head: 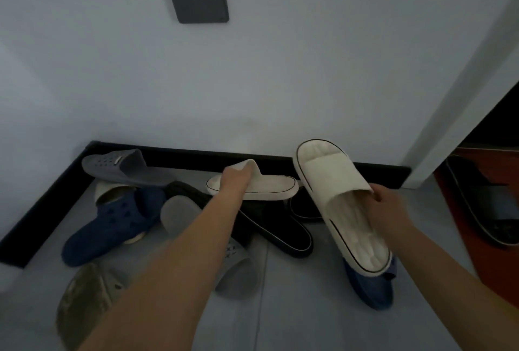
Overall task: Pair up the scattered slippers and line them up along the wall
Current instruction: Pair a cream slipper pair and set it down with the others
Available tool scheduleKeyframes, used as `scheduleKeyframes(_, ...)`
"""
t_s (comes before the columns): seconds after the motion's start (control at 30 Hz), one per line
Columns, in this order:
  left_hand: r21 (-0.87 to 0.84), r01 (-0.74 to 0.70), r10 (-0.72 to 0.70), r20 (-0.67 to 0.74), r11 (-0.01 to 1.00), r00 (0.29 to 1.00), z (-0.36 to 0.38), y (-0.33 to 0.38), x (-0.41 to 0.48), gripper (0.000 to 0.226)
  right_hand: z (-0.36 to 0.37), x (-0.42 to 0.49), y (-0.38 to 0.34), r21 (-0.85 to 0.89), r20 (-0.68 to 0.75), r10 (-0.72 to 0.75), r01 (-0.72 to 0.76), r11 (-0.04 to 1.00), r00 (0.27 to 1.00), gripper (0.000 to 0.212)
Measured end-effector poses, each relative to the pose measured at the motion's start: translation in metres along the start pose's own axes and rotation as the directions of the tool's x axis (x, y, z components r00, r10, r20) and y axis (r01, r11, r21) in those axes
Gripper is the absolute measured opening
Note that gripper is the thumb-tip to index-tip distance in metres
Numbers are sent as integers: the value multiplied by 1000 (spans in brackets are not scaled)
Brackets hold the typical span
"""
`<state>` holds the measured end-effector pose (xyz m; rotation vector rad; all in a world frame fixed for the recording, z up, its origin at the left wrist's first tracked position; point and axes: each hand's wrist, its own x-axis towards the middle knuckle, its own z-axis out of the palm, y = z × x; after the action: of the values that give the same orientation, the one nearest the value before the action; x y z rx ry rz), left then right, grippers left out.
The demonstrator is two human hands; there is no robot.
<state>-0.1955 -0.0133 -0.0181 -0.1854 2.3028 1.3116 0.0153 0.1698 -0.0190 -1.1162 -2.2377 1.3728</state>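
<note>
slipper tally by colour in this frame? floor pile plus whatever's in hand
White: 2, one in the left hand, one in the right hand
Navy: 2
Grey: 2
Black: 2
Olive/tan: 1, at the lower left edge
Beige piece under the left navy one: unclear, not counted
Total: 9

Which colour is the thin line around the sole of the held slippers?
Black, on cream-white slippers; seen in the head view.

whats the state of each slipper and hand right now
left hand: gripping strap of one white slipper
right hand: holding other white slipper, lifted, tilted
grey slipper: by wall, resting on the pile
navy clog: on floor, unpaired
black slippers: on floor, overlapping
</note>
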Motion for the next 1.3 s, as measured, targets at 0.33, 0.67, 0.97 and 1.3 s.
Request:
scheduleKeyframes(0.33, 422, 40, 19, -136, 905, 991, 17, -63, 38, 84, 2, -9, 25, -9, -33, 137, -137, 991, 990, 18)
scheduleKeyframes(0.67, 333, -100, 167, -179, 938, 970, 6, -64, 31, 38, 13, -17, 24, 77, -44, 222, -218, 973, 974, 18)
scheduleKeyframes(0.97, 152, -550, 548, 59, 821, 834, -10, -56, -35, 76, -20, -27, 7, 242, -37, 352, -333, 911, 935, 21)
scheduleKeyframes(1.3, 400, -463, 203, 541, 791, 816, -5, -198, -177, 85, 21, -188, 100, 53, 138, 603, -614, 788, 786, 27)
